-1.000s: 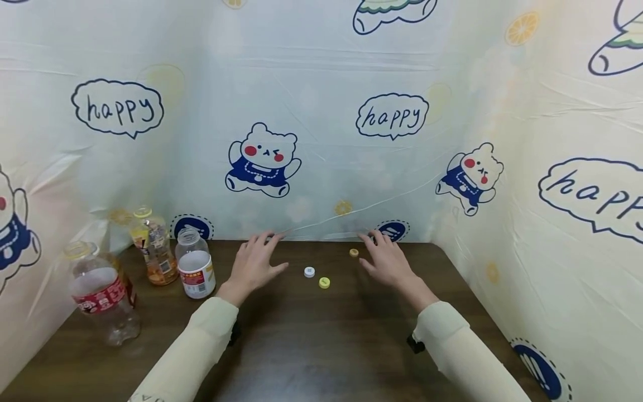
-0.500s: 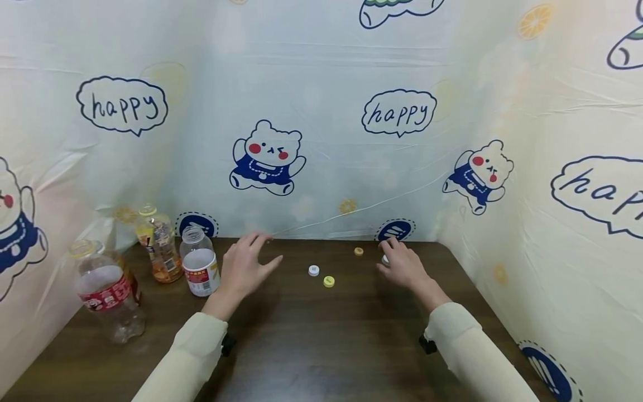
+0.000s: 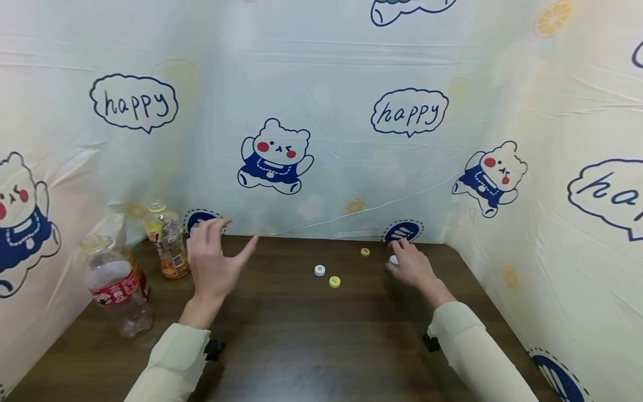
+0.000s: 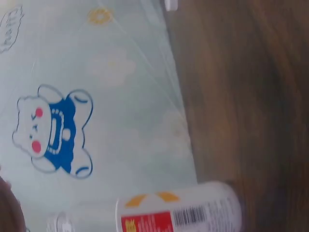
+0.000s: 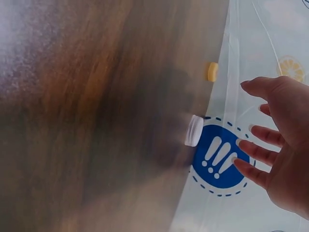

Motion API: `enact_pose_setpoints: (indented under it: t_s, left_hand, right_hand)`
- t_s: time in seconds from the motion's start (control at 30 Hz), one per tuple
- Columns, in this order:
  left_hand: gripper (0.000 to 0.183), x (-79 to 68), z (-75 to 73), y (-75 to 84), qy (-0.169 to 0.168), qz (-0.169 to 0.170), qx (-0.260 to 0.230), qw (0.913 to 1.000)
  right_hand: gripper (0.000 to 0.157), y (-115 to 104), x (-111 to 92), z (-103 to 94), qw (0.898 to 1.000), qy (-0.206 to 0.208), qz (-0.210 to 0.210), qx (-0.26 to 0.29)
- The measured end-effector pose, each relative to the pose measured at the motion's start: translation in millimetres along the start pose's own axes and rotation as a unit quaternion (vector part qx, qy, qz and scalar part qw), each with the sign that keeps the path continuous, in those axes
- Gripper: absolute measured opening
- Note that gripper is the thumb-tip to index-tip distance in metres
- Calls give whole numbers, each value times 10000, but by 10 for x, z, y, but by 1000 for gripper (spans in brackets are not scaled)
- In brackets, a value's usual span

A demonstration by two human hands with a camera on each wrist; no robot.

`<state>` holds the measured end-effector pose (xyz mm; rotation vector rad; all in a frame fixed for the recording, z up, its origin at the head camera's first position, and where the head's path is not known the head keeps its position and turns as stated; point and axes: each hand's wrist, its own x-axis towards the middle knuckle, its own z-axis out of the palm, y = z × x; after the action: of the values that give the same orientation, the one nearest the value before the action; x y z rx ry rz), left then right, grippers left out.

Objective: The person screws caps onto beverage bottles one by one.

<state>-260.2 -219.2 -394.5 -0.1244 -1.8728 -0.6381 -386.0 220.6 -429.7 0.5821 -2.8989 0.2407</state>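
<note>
My left hand [image 3: 213, 268] is raised over the table's left part, thumb and fingers spread. It covers a clear uncapped bottle in the head view; in the left wrist view this bottle [image 4: 178, 212] shows a white lower part and a red label. My right hand [image 3: 416, 269] hovers at a white cap [image 3: 394, 260] near the back edge. In the right wrist view its fingers [image 5: 256, 171] are spread, apart from that cap. An orange-tan cap [image 3: 365, 252], a smaller white cap [image 3: 320, 270] and a yellow cap [image 3: 334, 282] lie left of the right hand.
A clear bottle with a red label [image 3: 118, 290] stands at the left, another brownish bottle partly hidden behind it. A yellow-labelled bottle [image 3: 168, 243] stands farther back. A printed curtain [image 3: 331, 139] borders the dark wooden table [image 3: 321, 346] at the back and sides.
My left hand has moved left, from beside the white-bottomed bottle to in front of it. The right hand has shifted right to the larger white cap. The view has turned slightly.
</note>
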Motion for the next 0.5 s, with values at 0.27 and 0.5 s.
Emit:
enact_pose_setpoints:
  t_s: [0.27,0.5]
  left_hand:
    - [98,-14,-121,-208,-74,-1204,-58,9927]
    - [106,-116,-155,-393,-598,-2354,-281,9697]
  right_hand:
    - [67,103,110,49,9991,-278,309,50]
    - [77,220,202,142,9950,-827,539,163]
